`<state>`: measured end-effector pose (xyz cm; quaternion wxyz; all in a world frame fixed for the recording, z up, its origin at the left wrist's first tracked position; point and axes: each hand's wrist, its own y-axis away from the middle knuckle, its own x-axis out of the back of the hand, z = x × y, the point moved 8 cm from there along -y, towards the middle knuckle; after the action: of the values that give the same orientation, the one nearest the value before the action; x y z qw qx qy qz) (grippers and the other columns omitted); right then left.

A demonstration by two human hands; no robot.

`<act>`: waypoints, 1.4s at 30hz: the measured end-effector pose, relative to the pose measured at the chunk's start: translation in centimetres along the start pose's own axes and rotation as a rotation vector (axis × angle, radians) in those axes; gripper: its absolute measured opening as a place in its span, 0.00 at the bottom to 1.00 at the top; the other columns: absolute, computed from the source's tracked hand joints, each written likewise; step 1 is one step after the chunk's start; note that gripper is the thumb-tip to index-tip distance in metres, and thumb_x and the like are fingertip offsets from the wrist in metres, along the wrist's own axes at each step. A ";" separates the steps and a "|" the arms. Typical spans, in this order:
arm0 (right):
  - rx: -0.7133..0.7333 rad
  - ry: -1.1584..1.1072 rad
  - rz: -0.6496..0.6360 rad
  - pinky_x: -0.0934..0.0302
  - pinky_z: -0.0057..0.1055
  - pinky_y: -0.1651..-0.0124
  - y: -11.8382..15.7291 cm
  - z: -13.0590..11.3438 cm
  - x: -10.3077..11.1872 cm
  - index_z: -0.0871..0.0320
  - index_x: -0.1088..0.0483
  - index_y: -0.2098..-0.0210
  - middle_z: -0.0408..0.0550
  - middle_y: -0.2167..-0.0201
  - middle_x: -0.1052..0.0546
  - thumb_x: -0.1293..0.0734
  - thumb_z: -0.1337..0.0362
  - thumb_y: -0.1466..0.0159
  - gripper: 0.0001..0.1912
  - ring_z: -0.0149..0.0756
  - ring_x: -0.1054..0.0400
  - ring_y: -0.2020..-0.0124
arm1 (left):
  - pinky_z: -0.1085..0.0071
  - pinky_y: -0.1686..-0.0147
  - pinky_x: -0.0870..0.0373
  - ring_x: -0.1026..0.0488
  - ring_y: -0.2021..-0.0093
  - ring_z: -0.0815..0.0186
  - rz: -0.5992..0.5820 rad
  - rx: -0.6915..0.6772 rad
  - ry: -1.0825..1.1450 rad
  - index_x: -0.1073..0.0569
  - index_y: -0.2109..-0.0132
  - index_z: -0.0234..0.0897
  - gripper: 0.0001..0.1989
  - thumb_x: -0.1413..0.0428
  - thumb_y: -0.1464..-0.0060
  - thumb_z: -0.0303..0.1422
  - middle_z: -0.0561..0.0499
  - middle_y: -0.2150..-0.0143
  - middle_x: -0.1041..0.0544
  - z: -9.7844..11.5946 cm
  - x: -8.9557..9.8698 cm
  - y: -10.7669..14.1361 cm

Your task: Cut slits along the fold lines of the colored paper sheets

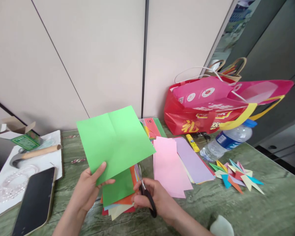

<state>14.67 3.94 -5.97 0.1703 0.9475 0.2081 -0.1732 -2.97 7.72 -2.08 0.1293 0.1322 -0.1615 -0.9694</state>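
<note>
A light green sheet of paper (115,141) with a faint crease is pinched at its lower edge by my left hand (88,186), thumb on top. My right hand (154,196) grips a pair of black-handled scissors (149,198), the blades pointing up and away just right of the sheet. Below both hands lies a stack of coloured paper (118,190), dark green on top with orange, blue, cream and red edges showing. To the right, pink paper strips (170,164) overlap lilac strips (193,157).
Folded paper stars (236,173) lie at the right, near a tilted water bottle (227,141), a yellow glue stick (192,143) and a red gift bag (201,105). At the left are a phone (34,200), a hammer-like tool (36,153), clear beads (12,186) and an opened green box (26,137).
</note>
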 end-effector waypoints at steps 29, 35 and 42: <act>0.023 -0.032 -0.047 0.50 0.25 0.70 0.7 -1.3 -1.0 0.58 0.34 0.64 0.39 0.75 0.34 0.25 0.54 0.55 0.24 0.27 0.43 0.74 | 0.69 0.76 0.22 0.25 0.75 0.65 -0.138 0.079 -0.021 0.21 0.68 0.32 0.11 0.35 0.61 0.34 0.49 0.71 0.19 -0.4 -2.7 2.1; 0.019 -0.007 -0.049 0.49 0.26 0.70 0.8 -1.3 -0.9 0.58 0.34 0.64 0.39 0.74 0.34 0.25 0.53 0.56 0.25 0.27 0.43 0.73 | 0.68 0.76 0.22 0.25 0.75 0.64 -0.122 0.062 -0.034 0.21 0.69 0.32 0.11 0.35 0.63 0.34 0.48 0.70 0.19 -0.3 -2.7 2.1; 0.002 0.008 -0.039 0.49 0.26 0.70 0.8 -1.0 -0.8 0.57 0.33 0.65 0.39 0.74 0.34 0.24 0.54 0.58 0.25 0.28 0.42 0.74 | 0.69 0.77 0.23 0.25 0.76 0.63 -0.122 0.071 -0.038 0.21 0.69 0.32 0.12 0.35 0.64 0.35 0.47 0.70 0.19 -0.1 -2.8 2.4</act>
<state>14.62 3.35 -4.50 0.1652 0.9441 0.2270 -0.1729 0.13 6.30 -0.73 0.0620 0.1281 -0.1898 -0.9715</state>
